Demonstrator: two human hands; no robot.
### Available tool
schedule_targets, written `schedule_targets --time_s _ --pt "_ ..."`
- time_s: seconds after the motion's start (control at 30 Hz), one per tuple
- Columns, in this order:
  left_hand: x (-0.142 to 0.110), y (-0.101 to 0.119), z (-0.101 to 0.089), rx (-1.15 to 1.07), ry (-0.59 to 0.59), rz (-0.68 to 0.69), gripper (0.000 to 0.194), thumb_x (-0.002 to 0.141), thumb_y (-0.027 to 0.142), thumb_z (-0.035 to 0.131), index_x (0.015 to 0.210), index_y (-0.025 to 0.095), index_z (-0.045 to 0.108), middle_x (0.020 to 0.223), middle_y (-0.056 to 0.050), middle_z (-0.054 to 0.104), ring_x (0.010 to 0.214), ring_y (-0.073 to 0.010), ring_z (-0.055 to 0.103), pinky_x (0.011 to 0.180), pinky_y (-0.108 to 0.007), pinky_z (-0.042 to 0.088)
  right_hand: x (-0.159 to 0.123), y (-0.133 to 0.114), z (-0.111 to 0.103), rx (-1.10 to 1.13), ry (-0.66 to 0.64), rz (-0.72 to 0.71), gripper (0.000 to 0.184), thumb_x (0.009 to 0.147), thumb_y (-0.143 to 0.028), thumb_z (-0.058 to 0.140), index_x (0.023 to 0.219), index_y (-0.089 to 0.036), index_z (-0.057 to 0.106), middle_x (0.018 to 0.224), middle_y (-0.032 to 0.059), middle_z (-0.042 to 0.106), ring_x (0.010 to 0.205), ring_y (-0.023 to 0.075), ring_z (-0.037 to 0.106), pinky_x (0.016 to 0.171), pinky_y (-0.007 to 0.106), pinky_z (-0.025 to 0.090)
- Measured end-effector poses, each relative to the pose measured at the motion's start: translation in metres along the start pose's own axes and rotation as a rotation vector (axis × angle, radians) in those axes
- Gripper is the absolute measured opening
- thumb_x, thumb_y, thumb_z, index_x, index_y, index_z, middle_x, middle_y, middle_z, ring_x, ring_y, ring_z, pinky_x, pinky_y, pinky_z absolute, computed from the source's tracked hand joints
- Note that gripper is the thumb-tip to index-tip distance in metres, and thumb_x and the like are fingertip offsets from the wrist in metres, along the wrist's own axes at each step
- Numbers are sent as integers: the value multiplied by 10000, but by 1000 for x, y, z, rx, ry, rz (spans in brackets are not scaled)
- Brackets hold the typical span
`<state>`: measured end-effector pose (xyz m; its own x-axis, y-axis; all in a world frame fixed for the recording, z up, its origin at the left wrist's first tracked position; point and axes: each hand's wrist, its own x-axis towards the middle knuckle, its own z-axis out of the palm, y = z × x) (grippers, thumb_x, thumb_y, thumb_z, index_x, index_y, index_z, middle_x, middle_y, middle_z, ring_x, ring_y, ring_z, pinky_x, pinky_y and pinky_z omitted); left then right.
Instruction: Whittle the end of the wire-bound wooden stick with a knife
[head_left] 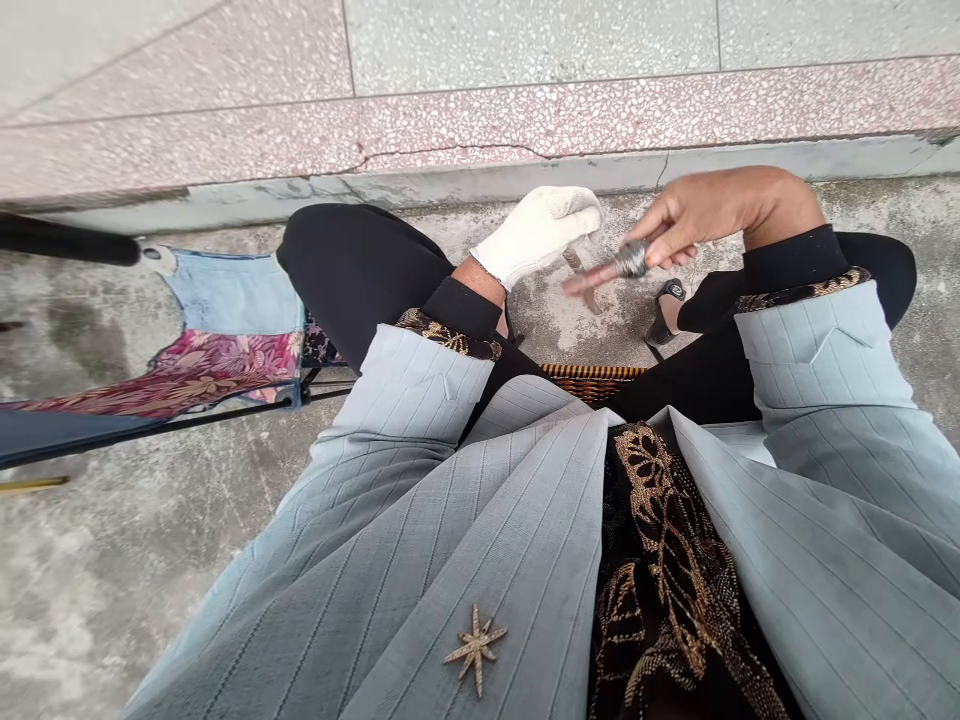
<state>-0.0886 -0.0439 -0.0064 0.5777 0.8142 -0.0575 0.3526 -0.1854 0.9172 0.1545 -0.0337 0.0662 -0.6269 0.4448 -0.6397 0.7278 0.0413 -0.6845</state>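
My left hand (541,232), in a white knitted glove, is raised above the ground between my knees. Its fingers are curled closed, and whatever they may pinch is too small or hidden to name. My bare right hand (709,212) is closed around the end of a small hammer (600,278). Grey wrapping covers the handle near my fingers, and the narrow rusty head lies just below the gloved fingertips, apart from them as far as I can see. Motion blurs the hammer somewhat.
A woven wicker edge (592,382) shows between my thighs. At left stands a folding seat of denim and red patterned cloth (225,355) on a black frame. A terrazzo step (465,125) runs ahead, above rough concrete (187,560). A black shoe (664,312) is at right.
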Motion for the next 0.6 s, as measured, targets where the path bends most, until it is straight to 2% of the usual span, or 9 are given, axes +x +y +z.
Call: schedule_targets --time_s 0.07,0.13,0.2,0.27,0.33,0.4,0.5,0.6 --pt "1 1 -1 -43 23 3 175 951 242 530 830 167 632 732 -9 580 622 -106 465 590 -259 348 -10 -5 0 215 211 -175 353 836 -516 811 1041 -230 780 818 14 707 685 139 570 639 295 458" --pt "1 3 0 -58 51 -8 202 970 242 495 840 157 624 728 -12 571 600 -100 455 595 -262 349 -14 -8 1 399 542 -298 256 876 -483 776 963 -244 747 788 21 669 659 143 529 611 307 438" --pt "0 7 3 -8 18 -20 199 959 238 506 838 145 633 705 -10 561 583 -98 460 600 -263 347 -11 -7 3 489 797 -322 244 921 -484 715 862 -250 679 770 25 639 651 145 493 590 308 401" --pt "-2 12 6 6 -87 -34 191 939 249 534 831 144 653 670 -4 555 569 -97 457 598 -262 347 -4 -4 4 496 913 -263 295 939 -510 670 807 -252 615 759 24 625 643 143 474 570 308 369" --pt "-5 16 9 -48 -208 -62 204 932 278 545 829 151 666 637 4 549 548 -94 450 592 -261 350 4 -1 3 414 908 -128 283 916 -516 688 829 -255 621 762 23 629 656 147 490 580 312 386" --pt "-8 20 11 -85 -253 -79 196 914 286 562 819 153 672 619 9 543 539 -93 451 590 -261 354 11 0 1 194 861 46 244 885 -490 723 876 -252 670 762 34 631 705 168 529 641 336 425" --pt "-9 20 10 -33 -210 -82 186 892 283 573 811 149 675 621 7 546 566 -105 471 607 -267 361 21 3 -1 -232 726 250 252 873 -494 734 914 -245 730 776 80 655 864 255 583 776 399 446" --pt "-8 16 7 61 -141 -74 192 886 279 558 825 141 678 647 -1 576 637 -128 512 642 -274 377 29 7 -1 -395 483 386 246 835 -437 799 909 -205 767 818 101 699 954 318 624 815 422 449"
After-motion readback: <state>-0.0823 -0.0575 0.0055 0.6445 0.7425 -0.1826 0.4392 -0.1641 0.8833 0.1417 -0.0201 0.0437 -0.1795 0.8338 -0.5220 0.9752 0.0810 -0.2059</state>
